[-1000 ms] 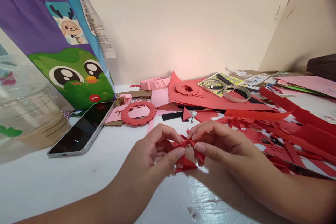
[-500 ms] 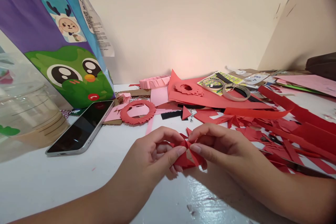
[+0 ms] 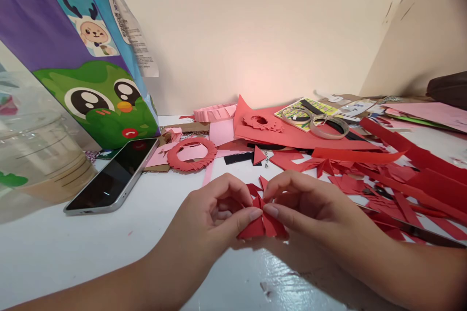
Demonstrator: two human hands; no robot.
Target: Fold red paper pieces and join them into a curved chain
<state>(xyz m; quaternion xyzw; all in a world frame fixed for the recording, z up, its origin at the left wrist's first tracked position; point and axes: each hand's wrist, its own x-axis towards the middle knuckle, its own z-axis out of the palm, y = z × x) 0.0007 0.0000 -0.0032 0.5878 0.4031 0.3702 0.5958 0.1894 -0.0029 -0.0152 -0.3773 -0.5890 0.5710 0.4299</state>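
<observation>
Left hand [image 3: 215,218] was half curled, its thumb and forefinger pinching a folded red paper piece [image 3: 273,226] from the left; right hand [image 3: 319,209] was bent likewise, thumb and forefinger pinching the same piece from the right; thumb tips stood close over its middle, contact between them unclear; the piece was between both hands, well short of the table's [image 3: 127,257] far edge, fanned at its lower side; a pleated red ring [image 3: 193,166] lay beyond, nearer that edge; red scraps [image 3: 348,185] lay over the table's right side.
</observation>
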